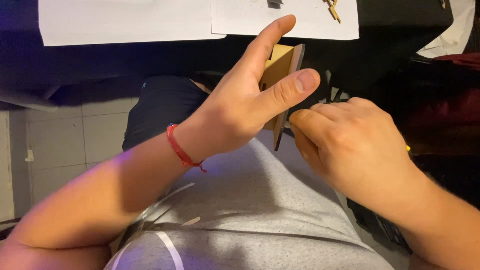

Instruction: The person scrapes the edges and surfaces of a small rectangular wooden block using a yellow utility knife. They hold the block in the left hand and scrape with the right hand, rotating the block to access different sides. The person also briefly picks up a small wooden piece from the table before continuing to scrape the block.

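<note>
Gripping a wooden piece point(280, 67), left hand point(245, 107) tilts up; right hand point(350, 145) pinches beside.

A dark worktop point(125, 57) stretches across the far side ahead of me, with white paper sheets point(125, 20) lying on it. Pale floor tiles point(65, 135) show at left. Dim room, faint purple light.

Wooden piece point(280, 67) — between both hands.

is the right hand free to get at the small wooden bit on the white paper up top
Probably not yet: the right hand is pinching the wooden panel with the left hand; the small wooden piece lies beyond.
</note>
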